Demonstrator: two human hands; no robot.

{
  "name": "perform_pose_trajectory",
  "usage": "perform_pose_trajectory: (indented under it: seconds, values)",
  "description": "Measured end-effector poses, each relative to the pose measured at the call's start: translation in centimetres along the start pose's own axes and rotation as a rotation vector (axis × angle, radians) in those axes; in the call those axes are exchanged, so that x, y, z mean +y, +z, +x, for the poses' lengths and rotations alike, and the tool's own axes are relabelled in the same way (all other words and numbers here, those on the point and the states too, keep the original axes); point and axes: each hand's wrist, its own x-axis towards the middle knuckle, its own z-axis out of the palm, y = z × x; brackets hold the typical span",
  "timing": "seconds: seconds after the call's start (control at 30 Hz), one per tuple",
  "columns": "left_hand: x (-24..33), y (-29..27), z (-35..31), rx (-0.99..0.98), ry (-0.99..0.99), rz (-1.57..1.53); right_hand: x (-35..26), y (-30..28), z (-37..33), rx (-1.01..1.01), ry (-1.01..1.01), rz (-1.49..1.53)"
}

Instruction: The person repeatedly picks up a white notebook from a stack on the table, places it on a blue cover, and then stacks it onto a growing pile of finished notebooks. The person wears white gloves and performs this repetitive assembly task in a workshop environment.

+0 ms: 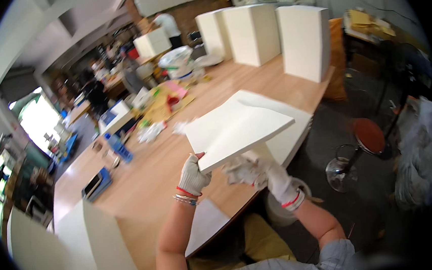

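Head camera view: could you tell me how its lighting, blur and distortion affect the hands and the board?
In the head view, the window at left is blown out; fisheye distortion bends the table edges toward a black rim; the right hand is motion-blurred, while the left hand and white board stay fairly sharp.
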Motion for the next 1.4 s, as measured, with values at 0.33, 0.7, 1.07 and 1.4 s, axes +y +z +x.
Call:
perform_pose_trajectory:
  seconds: [0.33, 0.7, 1.07, 1.4]
  values:
    - [5.9, -22.3, -16.7, 0.178, 0.351, 0.246, 9.9, 7.5, 14.4, -0.407, 0.303, -0.393]
    - [7.1, -29.0, -17.9, 0.568, 0.502, 0.825, 16.1, 11.7, 17.3, -0.306, 0.144, -0.760]
    - [-0.2, -26.6, -23.0, 1.070, 0.646, 1.735, 15.3, 11.3, 16.7, -0.334, 0.118, -0.850]
    - [-6.3, -26.2, -24.4, 0.989, 0.702, 1.684, 14.3, 11.1, 16.7, -0.419, 0.025, -1.019]
